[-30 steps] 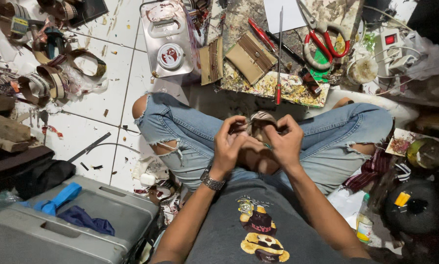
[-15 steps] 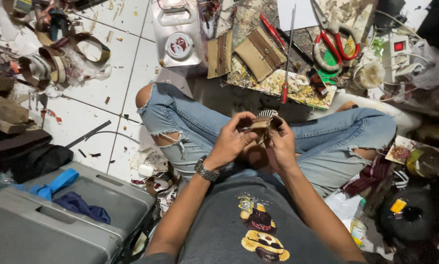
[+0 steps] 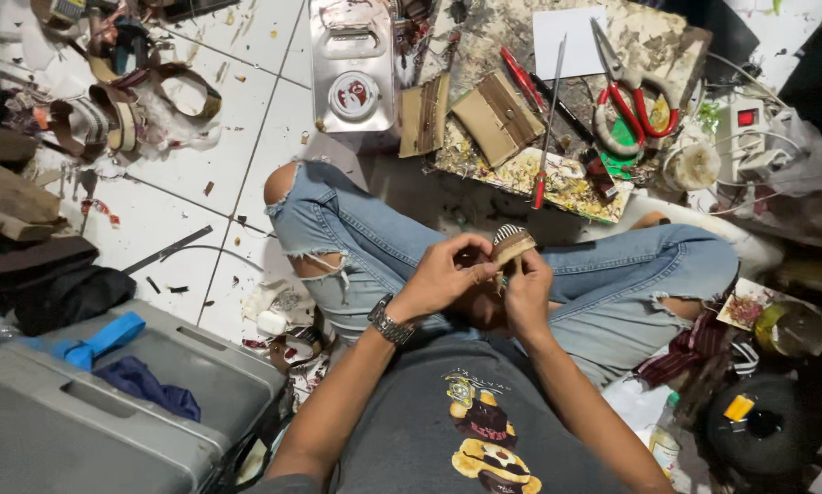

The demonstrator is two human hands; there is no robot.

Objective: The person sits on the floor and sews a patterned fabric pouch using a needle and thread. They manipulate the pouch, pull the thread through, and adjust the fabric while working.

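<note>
I sit cross-legged on the floor in torn blue jeans. Both hands meet over my lap around a small brown leather piece point(image 3: 512, 245) with a striped edge. My left hand point(image 3: 443, 274), a metal watch on its wrist, pinches the piece from the left. My right hand point(image 3: 527, 293) grips it from below and the right. Just beyond my knees lies a stained cutting board point(image 3: 567, 178) with folded brown leather pieces point(image 3: 498, 114), a red-handled awl point(image 3: 546, 119), red-handled scissors point(image 3: 629, 101) and a white paper sheet point(image 3: 568, 41).
A metal can point(image 3: 351, 64) lies flat on the white tiles ahead. Leather straps and scraps point(image 3: 118, 110) pile at the far left. A grey plastic case point(image 3: 109, 412) with blue cloth sits at my left. A white power strip point(image 3: 745, 133) and clutter fill the right.
My hands have stayed together on the leather piece and turned it, so the striped end now shows upward. The camera view has shifted slightly.
</note>
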